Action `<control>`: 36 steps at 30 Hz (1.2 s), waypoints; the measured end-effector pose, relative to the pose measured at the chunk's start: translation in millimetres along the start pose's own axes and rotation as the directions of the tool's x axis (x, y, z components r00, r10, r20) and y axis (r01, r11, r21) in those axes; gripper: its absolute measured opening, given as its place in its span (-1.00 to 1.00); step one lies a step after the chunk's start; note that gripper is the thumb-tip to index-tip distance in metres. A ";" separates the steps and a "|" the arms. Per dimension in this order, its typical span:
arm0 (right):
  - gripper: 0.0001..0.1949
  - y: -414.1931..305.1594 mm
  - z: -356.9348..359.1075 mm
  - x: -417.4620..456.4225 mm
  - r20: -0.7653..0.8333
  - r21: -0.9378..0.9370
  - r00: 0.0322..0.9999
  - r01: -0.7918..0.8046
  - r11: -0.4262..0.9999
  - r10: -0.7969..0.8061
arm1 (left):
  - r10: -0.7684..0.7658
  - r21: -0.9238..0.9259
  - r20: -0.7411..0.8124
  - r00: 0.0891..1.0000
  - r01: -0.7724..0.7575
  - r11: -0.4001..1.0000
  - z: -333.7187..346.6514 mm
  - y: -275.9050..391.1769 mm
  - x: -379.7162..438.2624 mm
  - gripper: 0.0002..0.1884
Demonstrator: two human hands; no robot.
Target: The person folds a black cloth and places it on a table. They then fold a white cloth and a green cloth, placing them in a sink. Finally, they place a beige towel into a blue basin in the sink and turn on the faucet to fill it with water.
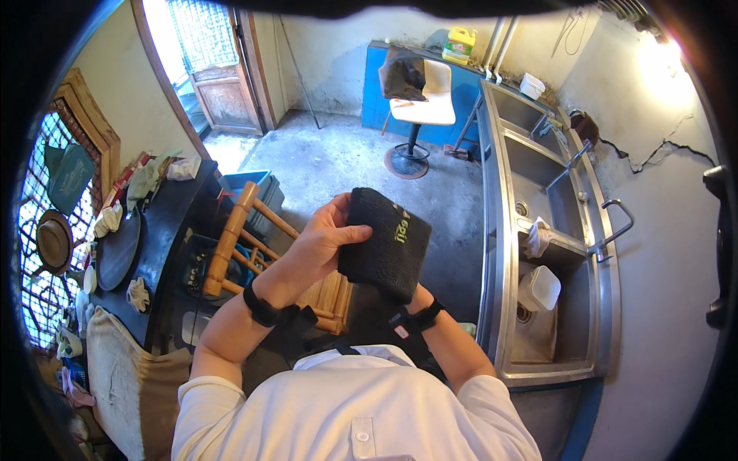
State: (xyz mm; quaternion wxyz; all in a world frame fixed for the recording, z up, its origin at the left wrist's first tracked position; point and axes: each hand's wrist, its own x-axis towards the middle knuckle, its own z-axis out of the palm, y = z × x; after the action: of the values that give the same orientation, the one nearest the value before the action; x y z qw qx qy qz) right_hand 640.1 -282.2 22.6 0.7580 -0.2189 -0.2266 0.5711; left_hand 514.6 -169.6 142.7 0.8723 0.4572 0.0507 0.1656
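Observation:
A folded dark cloth (381, 245), thick and towel-like, is held up in front of my chest and bears light writing on its face. My left hand (330, 233) grips its left edge, the thumb on top and the fingers behind. Only the wrist end of my right hand (422, 299) shows at the lower right corner of the cloth; its fingers are hidden behind it. Dark bands circle both wrists. Below the cloth stands a bamboo chair (326, 297).
To the right runs a stainless steel sink unit (500, 230) with a white plastic container (540, 288) in one basin. A dark counter (167, 230) carries gloves and a round tray (119, 248). Ahead stands a white swivel stool (438, 95); blue bins (253, 187) sit on the left.

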 end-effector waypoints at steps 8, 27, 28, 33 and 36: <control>-0.72 -4.5 -5.4 -6.8 -0.240 -0.162 0.970 -0.073 0.984 0.032 | -0.028 0.043 -0.062 0.998 0.031 0.999 -38.6 4.9 0.2 -0.48; -0.87 -26.6 7.5 -15.2 -0.178 -0.098 0.981 0.064 0.993 -0.081 | -0.172 0.269 -0.083 0.982 0.189 0.944 -46.6 -46.0 -43.7 -0.57; -0.90 -27.4 -0.5 -16.1 -0.137 -0.122 0.987 0.063 0.991 -0.080 | -0.187 0.213 -0.113 0.976 0.208 0.955 -40.9 -42.6 -43.3 -0.60; -0.95 -31.0 3.3 -17.0 -0.054 -0.196 0.995 0.075 0.978 -0.087 | -0.228 0.343 -0.139 0.964 0.263 0.902 -48.4 -46.3 -42.9 -0.63; -0.90 -37.2 15.9 -20.2 -0.100 -0.141 0.994 0.033 0.989 -0.047 | -0.209 0.362 -0.113 0.971 0.236 0.902 -51.1 -45.3 -41.8 -0.64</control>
State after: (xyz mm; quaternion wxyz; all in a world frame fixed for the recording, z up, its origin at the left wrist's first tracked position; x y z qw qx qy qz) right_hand 654.2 -309.9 55.4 0.7628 -0.2959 -0.2309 0.5265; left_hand 474.0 -167.5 73.7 0.7805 0.5994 0.1641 0.0684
